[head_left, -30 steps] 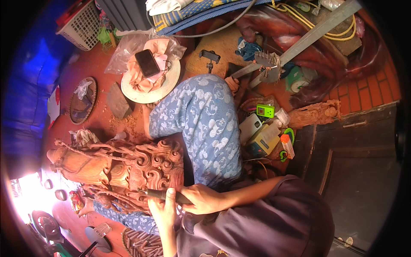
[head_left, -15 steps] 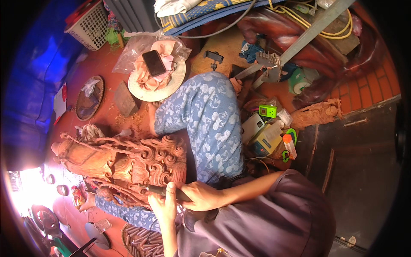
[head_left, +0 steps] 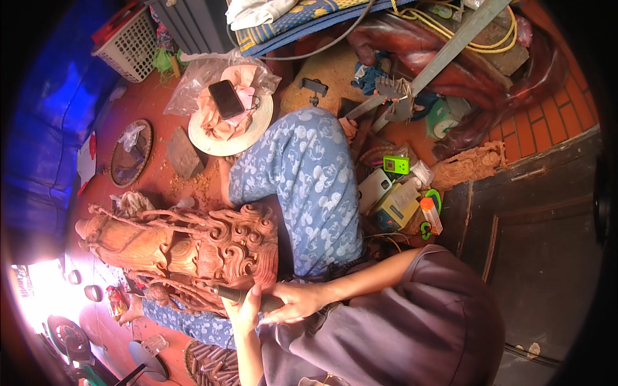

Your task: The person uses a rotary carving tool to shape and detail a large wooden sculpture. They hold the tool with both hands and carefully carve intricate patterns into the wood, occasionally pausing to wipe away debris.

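Reddish wood fills the lower left of the head view: a large carved figure (head_left: pixel 177 251), all curls and scrollwork, lies on its side across the person's lap, resting against the leg in blue patterned trousers (head_left: pixel 309 186). At the carving's lower edge both hands meet on a dark, slim rotary tool (head_left: pixel 241 294). The left hand (head_left: pixel 243 313) is wrapped round its body from below, and the right hand (head_left: pixel 297 302) closes over the rear of the handle, steadying it; the tip points into the scrollwork near the carving's lower right corner. I judge this to be detail cutting in the curls, and the next move seems to call for a firm two-handed hold and small, guided strokes along the groove, since the thin strands beside it look easy to nick. Around them on the red floor, a straw hat (head_left: pixel 225 128) with a phone (head_left: pixel 226 98) on it lies near the knee, a white basket (head_left: pixel 129 45) stands toward the upper left corner, and a green gadget (head_left: pixel 396 165) and small boxes lie right of the leg.
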The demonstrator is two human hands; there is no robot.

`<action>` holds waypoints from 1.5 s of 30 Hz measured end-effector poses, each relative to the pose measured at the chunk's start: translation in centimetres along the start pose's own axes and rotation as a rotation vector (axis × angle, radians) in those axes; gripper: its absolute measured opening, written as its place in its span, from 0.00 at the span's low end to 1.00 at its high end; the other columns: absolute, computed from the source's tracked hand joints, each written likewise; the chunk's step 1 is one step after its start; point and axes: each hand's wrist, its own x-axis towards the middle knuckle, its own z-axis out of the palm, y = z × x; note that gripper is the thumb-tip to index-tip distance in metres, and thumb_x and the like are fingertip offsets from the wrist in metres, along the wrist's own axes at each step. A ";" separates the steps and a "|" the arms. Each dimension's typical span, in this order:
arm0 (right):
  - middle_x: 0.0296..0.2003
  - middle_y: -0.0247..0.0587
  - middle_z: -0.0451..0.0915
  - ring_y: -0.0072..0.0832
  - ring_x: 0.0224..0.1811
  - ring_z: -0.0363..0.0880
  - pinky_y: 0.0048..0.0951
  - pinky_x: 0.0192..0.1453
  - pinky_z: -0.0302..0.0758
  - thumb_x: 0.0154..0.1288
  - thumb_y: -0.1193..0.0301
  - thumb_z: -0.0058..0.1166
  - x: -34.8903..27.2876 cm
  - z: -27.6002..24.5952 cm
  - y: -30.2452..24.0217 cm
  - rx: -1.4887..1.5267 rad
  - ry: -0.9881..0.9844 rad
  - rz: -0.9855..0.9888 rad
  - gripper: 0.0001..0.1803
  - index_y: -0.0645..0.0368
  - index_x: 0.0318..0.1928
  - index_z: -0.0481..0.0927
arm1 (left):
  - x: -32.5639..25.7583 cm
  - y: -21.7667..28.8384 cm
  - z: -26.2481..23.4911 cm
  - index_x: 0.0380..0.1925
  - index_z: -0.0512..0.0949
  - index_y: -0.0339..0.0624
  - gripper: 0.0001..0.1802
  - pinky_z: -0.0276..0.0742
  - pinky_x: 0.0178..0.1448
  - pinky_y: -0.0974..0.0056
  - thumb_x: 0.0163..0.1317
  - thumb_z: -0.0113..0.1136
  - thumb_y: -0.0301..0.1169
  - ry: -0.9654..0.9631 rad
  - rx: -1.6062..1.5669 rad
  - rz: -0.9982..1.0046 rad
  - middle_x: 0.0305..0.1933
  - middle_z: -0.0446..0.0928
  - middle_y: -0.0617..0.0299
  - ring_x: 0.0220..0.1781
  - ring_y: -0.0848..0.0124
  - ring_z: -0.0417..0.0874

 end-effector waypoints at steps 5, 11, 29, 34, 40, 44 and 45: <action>0.19 0.27 0.67 0.16 0.15 0.66 0.20 0.18 0.64 0.75 0.59 0.50 -0.2 0.6 -0.3 0.056 -0.153 -0.080 0.16 0.60 0.41 0.71 | 0.9 0.2 -0.5 0.19 0.73 0.37 0.15 0.65 0.32 0.65 0.54 0.66 0.34 -0.185 0.056 0.103 0.23 0.71 0.60 0.26 0.69 0.70; 0.27 0.42 0.81 0.26 0.28 0.81 0.28 0.31 0.77 0.72 0.59 0.53 -0.5 -3.7 -7.0 -1.020 0.283 -0.306 0.18 0.64 0.35 0.79 | 0.6 0.8 1.6 0.18 0.67 0.35 0.16 0.73 0.23 0.63 0.58 0.57 0.34 -0.112 -0.629 0.077 0.17 0.69 0.54 0.17 0.66 0.72; 0.33 0.42 0.85 0.23 0.32 0.85 0.24 0.36 0.82 0.64 0.80 0.60 -4.1 -5.2 -14.1 -0.682 0.356 -0.447 0.04 0.67 0.38 0.84 | -0.6 0.9 3.0 0.29 0.73 0.36 0.04 0.71 0.26 0.71 0.60 0.58 0.24 -0.368 0.057 -0.638 0.19 0.74 0.64 0.20 0.76 0.76; 0.33 0.39 0.87 0.22 0.36 0.85 0.23 0.43 0.80 0.63 0.78 0.61 -9.7 -12.1 -19.9 -0.944 1.272 -0.976 0.05 0.64 0.39 0.86 | -0.6 0.2 3.1 0.28 0.72 0.37 0.04 0.72 0.27 0.70 0.58 0.56 0.23 -0.361 0.085 -0.654 0.19 0.73 0.61 0.19 0.72 0.76; 0.35 0.44 0.86 0.37 0.37 0.86 0.30 0.41 0.80 0.59 0.75 0.64 -16.6 -21.7 -24.6 -1.722 1.817 -1.034 0.05 0.62 0.36 0.86 | -0.9 -0.4 3.0 0.27 0.74 0.35 0.05 0.71 0.27 0.70 0.59 0.58 0.25 -0.357 0.113 -0.615 0.19 0.73 0.63 0.20 0.75 0.75; 0.35 0.43 0.86 0.38 0.36 0.86 0.32 0.40 0.80 0.59 0.74 0.64 -18.7 -25.3 -23.5 -1.755 1.891 -0.939 0.05 0.59 0.37 0.86 | -0.9 -0.5 3.2 0.27 0.75 0.33 0.06 0.72 0.27 0.69 0.58 0.58 0.26 -0.350 0.134 -0.617 0.19 0.74 0.64 0.21 0.76 0.75; 0.35 0.43 0.86 0.38 0.36 0.86 0.32 0.40 0.80 0.58 0.73 0.64 -19.1 -25.8 -23.1 -1.742 1.909 -0.921 0.06 0.59 0.37 0.86 | -0.9 -0.5 3.2 0.27 0.75 0.33 0.06 0.72 0.27 0.69 0.58 0.58 0.25 -0.347 0.140 -0.616 0.19 0.74 0.64 0.21 0.76 0.75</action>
